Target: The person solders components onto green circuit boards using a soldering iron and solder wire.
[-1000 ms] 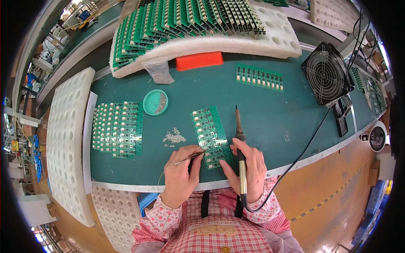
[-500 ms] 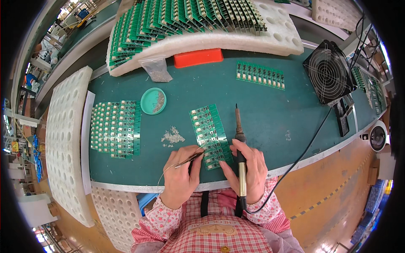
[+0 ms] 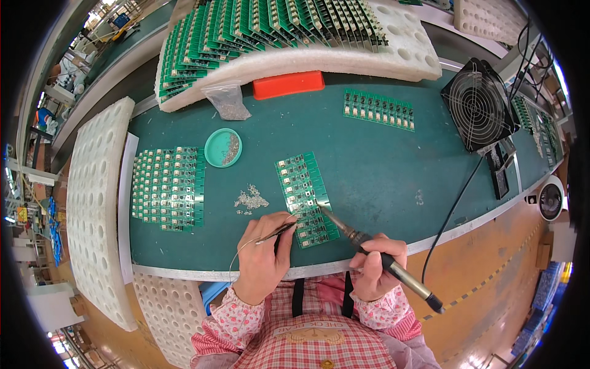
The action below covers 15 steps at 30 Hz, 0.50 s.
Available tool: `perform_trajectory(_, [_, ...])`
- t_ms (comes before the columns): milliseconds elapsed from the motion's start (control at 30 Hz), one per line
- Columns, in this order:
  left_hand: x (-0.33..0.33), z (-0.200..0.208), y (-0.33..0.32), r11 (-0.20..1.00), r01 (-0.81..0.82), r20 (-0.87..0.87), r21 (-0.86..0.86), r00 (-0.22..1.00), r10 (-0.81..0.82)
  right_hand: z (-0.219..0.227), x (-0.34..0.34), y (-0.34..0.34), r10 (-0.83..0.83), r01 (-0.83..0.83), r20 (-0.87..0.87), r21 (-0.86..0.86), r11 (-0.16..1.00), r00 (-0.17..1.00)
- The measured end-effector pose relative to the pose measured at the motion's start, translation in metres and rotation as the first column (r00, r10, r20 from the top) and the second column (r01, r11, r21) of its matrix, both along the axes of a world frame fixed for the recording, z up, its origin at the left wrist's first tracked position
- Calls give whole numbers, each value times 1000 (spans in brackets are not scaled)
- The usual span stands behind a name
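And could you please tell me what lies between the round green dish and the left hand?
The head view shows a small loose pile of tiny pale pieces on the green tabletop.

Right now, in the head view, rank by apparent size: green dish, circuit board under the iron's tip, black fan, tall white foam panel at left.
1. Foam panel
2. Black fan and circuit board: too alike to rank
3. Green dish
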<state>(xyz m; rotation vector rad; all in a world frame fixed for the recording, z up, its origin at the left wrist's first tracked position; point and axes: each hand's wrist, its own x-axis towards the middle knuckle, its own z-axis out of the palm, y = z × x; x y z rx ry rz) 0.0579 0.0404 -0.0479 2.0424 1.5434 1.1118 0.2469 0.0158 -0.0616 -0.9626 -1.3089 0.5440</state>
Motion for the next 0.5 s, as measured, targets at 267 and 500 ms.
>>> perform_trajectory(267, [1,-1,0,1000,1,25,-1,1000,-1,-11,-4,5,121,-99,-183,124,987,976])
perform_trajectory(500, [0,3,-1,999,-1,0,-44,1000,1,0,-5,7,119,-119,-55,4,993,991])
